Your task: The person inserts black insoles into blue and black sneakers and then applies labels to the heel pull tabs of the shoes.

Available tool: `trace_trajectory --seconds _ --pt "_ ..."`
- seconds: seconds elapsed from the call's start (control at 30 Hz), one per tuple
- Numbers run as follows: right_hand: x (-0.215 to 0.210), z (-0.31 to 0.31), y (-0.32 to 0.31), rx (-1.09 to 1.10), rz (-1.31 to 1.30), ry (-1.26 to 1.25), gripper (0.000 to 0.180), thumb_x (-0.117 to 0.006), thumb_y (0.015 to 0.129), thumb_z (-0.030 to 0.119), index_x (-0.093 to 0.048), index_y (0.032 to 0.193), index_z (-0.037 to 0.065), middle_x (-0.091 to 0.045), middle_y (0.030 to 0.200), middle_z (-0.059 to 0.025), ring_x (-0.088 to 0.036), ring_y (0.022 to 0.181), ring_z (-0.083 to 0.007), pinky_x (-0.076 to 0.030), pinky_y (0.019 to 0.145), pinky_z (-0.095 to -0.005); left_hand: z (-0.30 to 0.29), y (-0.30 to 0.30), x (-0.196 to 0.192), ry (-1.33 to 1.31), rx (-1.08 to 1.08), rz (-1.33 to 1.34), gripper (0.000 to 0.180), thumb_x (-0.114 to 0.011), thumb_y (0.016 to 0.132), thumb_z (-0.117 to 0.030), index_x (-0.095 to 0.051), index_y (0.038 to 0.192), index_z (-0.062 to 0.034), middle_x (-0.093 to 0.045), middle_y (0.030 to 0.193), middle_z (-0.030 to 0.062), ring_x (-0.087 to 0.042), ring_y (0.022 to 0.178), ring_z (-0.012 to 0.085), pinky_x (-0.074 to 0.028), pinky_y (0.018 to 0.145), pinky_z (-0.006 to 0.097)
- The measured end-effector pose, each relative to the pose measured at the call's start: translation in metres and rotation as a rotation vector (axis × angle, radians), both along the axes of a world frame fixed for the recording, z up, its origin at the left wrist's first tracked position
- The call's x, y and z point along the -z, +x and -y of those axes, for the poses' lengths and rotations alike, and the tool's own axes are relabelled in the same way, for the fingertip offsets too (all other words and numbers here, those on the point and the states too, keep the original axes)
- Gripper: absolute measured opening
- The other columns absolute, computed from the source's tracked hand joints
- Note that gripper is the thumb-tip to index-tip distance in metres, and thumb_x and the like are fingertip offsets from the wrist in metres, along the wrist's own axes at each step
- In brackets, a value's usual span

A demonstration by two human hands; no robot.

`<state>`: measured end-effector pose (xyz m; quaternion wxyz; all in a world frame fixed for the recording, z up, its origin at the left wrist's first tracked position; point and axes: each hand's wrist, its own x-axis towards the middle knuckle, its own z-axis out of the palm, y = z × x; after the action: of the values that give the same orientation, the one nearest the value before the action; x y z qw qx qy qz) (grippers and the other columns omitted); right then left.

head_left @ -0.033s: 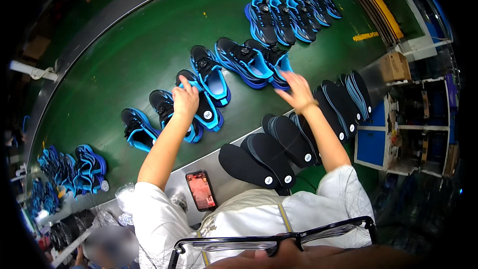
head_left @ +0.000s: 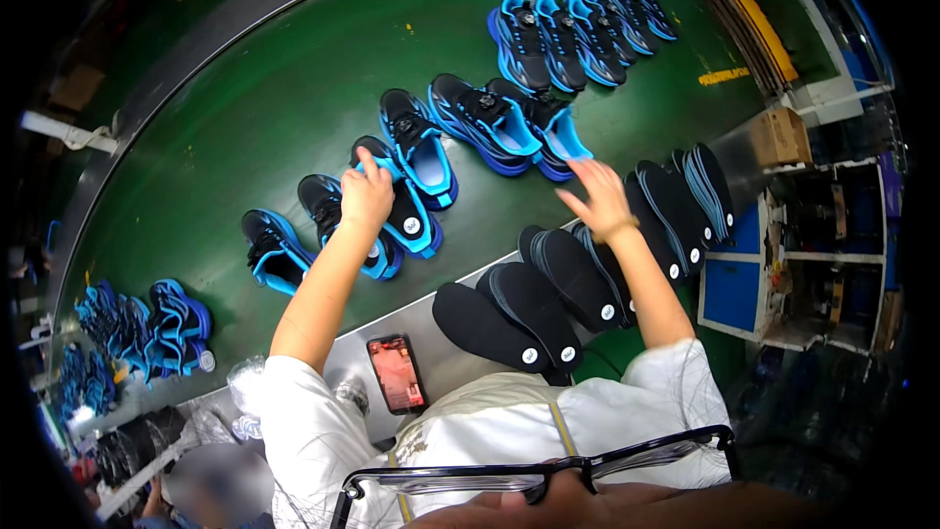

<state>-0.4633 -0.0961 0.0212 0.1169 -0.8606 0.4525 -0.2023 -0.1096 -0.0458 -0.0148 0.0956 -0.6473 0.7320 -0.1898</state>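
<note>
Right now I am seeing the left hand [head_left: 366,194] closing around the tongue of a black-and-blue shoe [head_left: 399,204] that is sitting on the green conveyor belt [head_left: 294,88] among other pairs. My right hand [head_left: 599,198] is hovering open, fingers spread, holding nothing, above the row of black insoles [head_left: 537,306], each carrying a small round white label near its heel. A brown cardboard box [head_left: 779,137] is resting at the belt's right edge, below a yellow floor marking [head_left: 723,76].

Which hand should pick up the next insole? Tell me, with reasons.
Right, probably. The right hand hovers open just above the black insoles lined along the table edge. The left hand is occupied, gripping a black-and-blue shoe on the green belt.
</note>
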Motion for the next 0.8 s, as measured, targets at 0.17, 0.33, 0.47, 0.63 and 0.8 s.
trace_trajectory --seconds 0.17,0.33,0.47,0.63,0.8 --pt "0.026 -0.106 -0.088 0.372 -0.188 0.298 0.050 -0.063 0.067 0.024 -0.047 0.113 0.013 -0.037 0.121 -0.0192 -0.038 0.109 -0.0336 -0.033 0.090 -0.0378 0.012 0.029 -0.056 0.170 -0.064 -0.961 0.024 -0.047 0.072 -0.015 -0.049 0.069 0.0084 -0.040 0.115 0.0273 -0.048 0.100 0.0335 -0.039 0.081 0.041" --pt "0.030 -0.137 -0.112 0.538 -0.151 0.408 0.056 -0.065 0.066 0.021 -0.043 0.117 0.017 -0.035 0.121 -0.0231 -0.038 0.109 -0.0356 -0.034 0.089 -0.0357 0.030 0.029 -0.092 0.020 -0.238 -2.122 0.010 -0.050 0.070 -0.008 -0.052 0.066 0.0004 -0.055 0.072 0.0077 -0.050 0.061 0.0101 -0.039 0.054 0.019" --pt "0.019 -0.139 -0.126 0.562 -0.125 0.407 0.056 -0.066 0.064 0.021 -0.044 0.115 0.011 -0.042 0.114 -0.0242 -0.043 0.104 -0.0351 -0.035 0.088 -0.0358 0.053 -0.006 -0.068 -0.080 -0.169 -1.579 0.023 -0.059 0.060 -0.012 -0.051 0.079 -0.0017 -0.051 0.077 0.0096 -0.049 0.066 0.0175 -0.042 0.062 0.027" --pt "-0.014 -0.112 -0.121 0.597 0.304 0.356 0.037 -0.068 0.063 0.017 -0.058 0.097 0.004 -0.053 0.100 -0.0145 -0.054 0.085 -0.0161 -0.044 0.072 -0.0248 0.059 -0.041 -0.050 0.331 -0.196 -0.962 0.072 -0.059 0.068 -0.015 -0.016 0.126 -0.0135 -0.037 0.110 0.0262 -0.047 0.090 0.0431 -0.040 0.080 0.042" --pt "-0.078 -0.031 -0.030 0.194 0.503 0.543 0.015 -0.059 0.074 0.010 -0.060 0.082 -0.003 -0.059 0.077 -0.0072 -0.053 0.065 -0.0092 -0.042 0.057 -0.0203 0.072 -0.055 -0.050 0.227 -0.044 -0.953 0.035 -0.052 0.076 -0.021 -0.040 0.105 -0.0046 -0.054 0.090 0.0199 -0.052 0.086 0.0347 -0.042 0.071 0.040"
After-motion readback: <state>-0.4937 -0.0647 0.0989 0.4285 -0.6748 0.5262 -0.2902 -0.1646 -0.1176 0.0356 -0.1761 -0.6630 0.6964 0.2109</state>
